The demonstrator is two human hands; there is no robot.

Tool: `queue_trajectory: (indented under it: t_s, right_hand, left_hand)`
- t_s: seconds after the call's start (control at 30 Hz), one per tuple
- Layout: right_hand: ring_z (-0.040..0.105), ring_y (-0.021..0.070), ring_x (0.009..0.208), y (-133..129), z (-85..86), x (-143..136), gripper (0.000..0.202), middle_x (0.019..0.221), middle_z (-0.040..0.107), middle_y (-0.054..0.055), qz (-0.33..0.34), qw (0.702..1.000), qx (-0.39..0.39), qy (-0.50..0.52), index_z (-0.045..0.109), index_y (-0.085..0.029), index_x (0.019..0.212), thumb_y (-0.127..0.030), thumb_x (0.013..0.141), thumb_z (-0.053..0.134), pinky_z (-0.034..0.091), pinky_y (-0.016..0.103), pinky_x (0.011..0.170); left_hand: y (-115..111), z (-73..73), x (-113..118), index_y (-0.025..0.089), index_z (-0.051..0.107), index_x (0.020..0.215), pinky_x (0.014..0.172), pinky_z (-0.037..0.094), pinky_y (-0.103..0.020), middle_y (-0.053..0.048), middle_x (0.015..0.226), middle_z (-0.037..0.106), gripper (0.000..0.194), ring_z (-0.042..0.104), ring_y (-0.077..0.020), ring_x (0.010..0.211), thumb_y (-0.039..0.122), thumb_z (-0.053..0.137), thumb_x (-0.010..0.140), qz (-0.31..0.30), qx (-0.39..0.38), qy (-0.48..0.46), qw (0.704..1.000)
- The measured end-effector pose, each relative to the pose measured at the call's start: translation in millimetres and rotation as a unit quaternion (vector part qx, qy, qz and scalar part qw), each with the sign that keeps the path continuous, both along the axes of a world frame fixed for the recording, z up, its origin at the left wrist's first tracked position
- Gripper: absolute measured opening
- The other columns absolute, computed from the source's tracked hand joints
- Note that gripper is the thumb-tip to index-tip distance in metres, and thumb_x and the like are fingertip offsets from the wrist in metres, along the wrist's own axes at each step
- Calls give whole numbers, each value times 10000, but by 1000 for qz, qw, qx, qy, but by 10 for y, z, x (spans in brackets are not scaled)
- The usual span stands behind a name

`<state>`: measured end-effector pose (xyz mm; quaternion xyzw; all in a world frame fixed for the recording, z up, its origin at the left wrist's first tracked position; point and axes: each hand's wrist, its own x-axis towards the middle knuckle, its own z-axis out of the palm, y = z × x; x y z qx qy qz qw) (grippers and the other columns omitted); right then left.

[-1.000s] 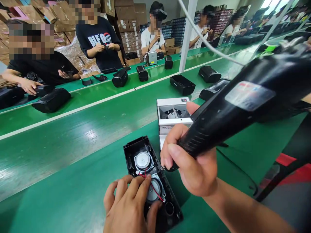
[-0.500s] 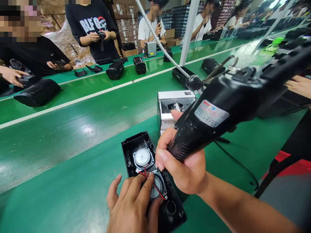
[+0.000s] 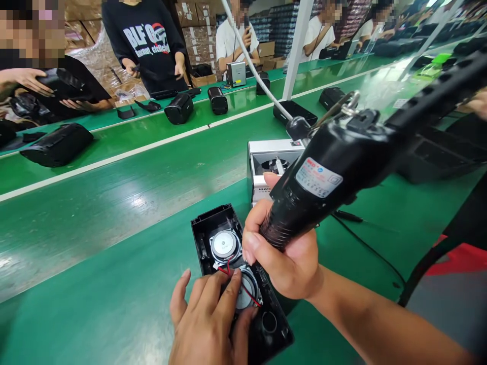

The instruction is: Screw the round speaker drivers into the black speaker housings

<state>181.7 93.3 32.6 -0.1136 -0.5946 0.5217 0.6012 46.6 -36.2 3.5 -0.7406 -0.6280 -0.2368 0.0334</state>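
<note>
My right hand [image 3: 291, 258] is wrapped round the grip of a black electric screwdriver [image 3: 323, 172], tilted with its lower end over a black speaker housing [image 3: 279, 332]. The tool's tip is hidden behind my fingers. Inside the housing sit two round speaker drivers, an upper one [image 3: 224, 245] and a lower one [image 3: 243, 296], with red and black wires [image 3: 249, 294] across the lower. My left hand [image 3: 209, 319] has its fingers and thumb on the lower driver and holds it, the little finger sticking out to the side.
A white screw feeder [image 3: 258, 147] stands just beyond the housing. A cable [image 3: 375, 248] and a thin black tool [image 3: 348, 216] lie to the right. Finished-looking black speakers [image 3: 178, 109] rest on the green conveyor [image 3: 133, 218]. Co-workers [image 3: 148, 45] work along the far side.
The electric screwdriver and my right hand have shifted slightly left. My left hand stays on the lower driver. Across the conveyor, a co-worker at left has lifted a black speaker.
</note>
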Motion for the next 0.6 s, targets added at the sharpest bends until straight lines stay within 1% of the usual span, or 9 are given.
queue_trajectory:
  t_s: [0.1,0.2,0.23,0.27,0.33,0.37,0.4,0.5,0.6]
  right_hand:
    - [564,110,585,-3,5,-2,161,818,549,-32,-2,1000,1,-12,554,-261,928,-130,995,621,534,276,522]
    - [565,131,569,-8,9,-1,163,806,544,-23,2,1000,-4,-31,533,-268,904,-167,1000,617,530,310,507]
    - [564,136,564,-11,7,-2,139,807,543,-25,6,999,-8,-37,541,-276,965,-166,993,621,527,314,502]
    - [561,137,560,-13,4,-3,176,813,544,-29,10,999,-12,-41,545,-288,1066,-156,981,627,522,312,498]
    - [555,134,566,-18,-3,-9,424,826,546,-43,11,999,-13,-47,484,-311,1290,-125,944,642,519,305,522]
    - [554,133,580,-19,-6,-13,515,829,548,-49,6,999,-7,-51,446,-314,1351,-113,924,651,520,304,548]
    - [552,132,595,-20,-6,-16,544,832,552,-52,-2,998,1,-55,435,-306,1362,-109,907,659,524,306,577]
    - [545,129,622,-21,11,-17,418,820,549,-54,-14,997,12,-71,477,-271,1227,-124,888,671,536,309,632]
    - [535,125,614,-25,29,-7,309,813,533,-54,-21,995,8,-94,480,-265,1095,-117,887,652,551,305,628]
  left_hand:
    - [4,14,-25,215,633,1293,1252,155,-520,-50,1106,750,351,719,-238,1027,209,633,942,-2,-2,6,1000]
    - [8,27,-83,217,625,1324,1229,160,-495,-43,1132,765,386,727,-234,1043,228,668,941,-28,-12,32,999]
    - [9,30,-103,230,622,1339,1222,164,-484,-33,1140,771,404,730,-229,1048,243,681,940,-35,-16,35,999]
    - [9,34,-120,249,622,1351,1212,176,-478,-21,1150,778,415,733,-225,1053,257,688,941,-40,-21,34,998]
    - [12,41,-141,291,627,1361,1177,231,-481,3,1168,786,415,739,-221,1055,279,685,950,-37,-34,24,998]
    - [15,45,-144,309,631,1360,1150,269,-485,15,1172,788,408,743,-218,1052,282,679,955,-34,-38,18,999]
    - [18,50,-144,321,634,1357,1119,305,-488,26,1167,789,404,748,-213,1041,283,677,957,-34,-41,16,998]
    - [31,67,-133,337,654,1316,1059,375,-506,52,1135,786,370,758,-202,999,275,682,953,-31,-41,11,999]
    - [38,69,-130,327,662,1292,1045,422,-556,36,1140,777,350,758,-216,1002,256,675,950,-35,-50,18,998]
